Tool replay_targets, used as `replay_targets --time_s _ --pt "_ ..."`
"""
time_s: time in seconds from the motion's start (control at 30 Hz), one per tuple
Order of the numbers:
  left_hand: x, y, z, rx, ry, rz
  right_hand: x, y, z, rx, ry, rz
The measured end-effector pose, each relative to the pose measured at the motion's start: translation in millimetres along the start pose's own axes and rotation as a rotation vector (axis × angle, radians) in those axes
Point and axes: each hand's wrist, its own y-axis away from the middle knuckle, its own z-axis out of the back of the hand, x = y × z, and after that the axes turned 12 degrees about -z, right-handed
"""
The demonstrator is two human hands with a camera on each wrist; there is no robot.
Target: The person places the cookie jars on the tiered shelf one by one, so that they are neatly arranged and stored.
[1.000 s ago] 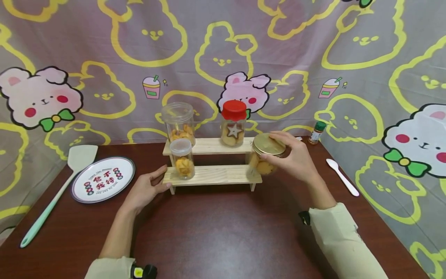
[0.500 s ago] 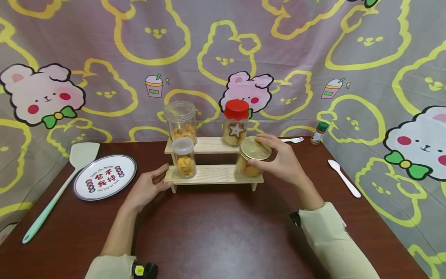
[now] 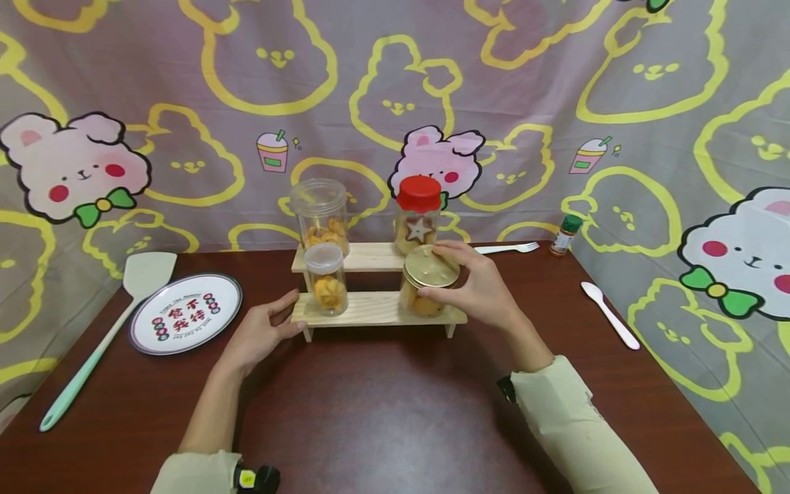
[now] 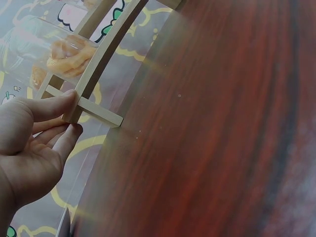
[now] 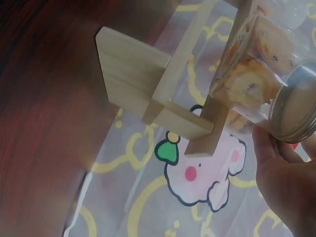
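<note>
A two-tier wooden shelf (image 3: pixel 376 307) stands on the dark table. Its lower tier's left end is pinched between the thumb and fingers of my left hand (image 3: pixel 262 333), as the left wrist view also shows. My right hand (image 3: pixel 484 288) grips the gold lid of a clear cookie jar (image 3: pixel 421 302), which stands at the right part of the lower tier. On that tier's left is a small clear-lidded jar (image 3: pixel 328 288) of yellow cookies. Above it, a larger clear jar (image 3: pixel 322 223) stands on the upper tier, with a red-lidded jar (image 3: pixel 417 226) to its right.
To the left lie a white plate (image 3: pixel 185 315) with red characters and a spatula (image 3: pixel 92 370) with a pale green handle. A white fork (image 3: pixel 509 248), a green-capped spice bottle (image 3: pixel 563 237) and a white spoon (image 3: pixel 607 315) are on the right. A patterned curtain hangs behind.
My right hand has brought the gold-lidded jar leftward from beyond the shelf's right end onto the lower tier, and along it. The fork has come into fuller view. My left hand keeps its hold.
</note>
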Motion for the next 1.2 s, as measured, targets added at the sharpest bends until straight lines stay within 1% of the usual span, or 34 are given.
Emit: replay_targets --time_s 0.2,0.53,0.7,0.87,1.03,1.2 --pt "0.6 0.1 0.7 0.0 -0.001 -0.002 2.8 -2.5 -6.9 0.011 0.002 -0.007" --pt "1.1 -0.2 -0.2 -0.002 0.007 -0.013 4.6 -1.3 -12.1 0.041 0.032 -0.04" --pt "0.2 0.4 0.3 -0.002 0.004 -0.007 3.4 -0.6 -14.0 0.046 0.049 -0.03" --pt "-1.0 1.8 0.7 -0.001 -0.002 0.008 -0.7 1.0 -16.8 0.067 0.04 -0.015" --pt "-2.4 0.7 1.4 0.004 -0.027 -0.003 -4.6 2.4 -17.9 0.069 0.037 -0.02" --pt "-2.7 -0.3 1.2 0.008 -0.035 0.001 -6.9 2.9 -17.1 0.104 0.006 -0.021"
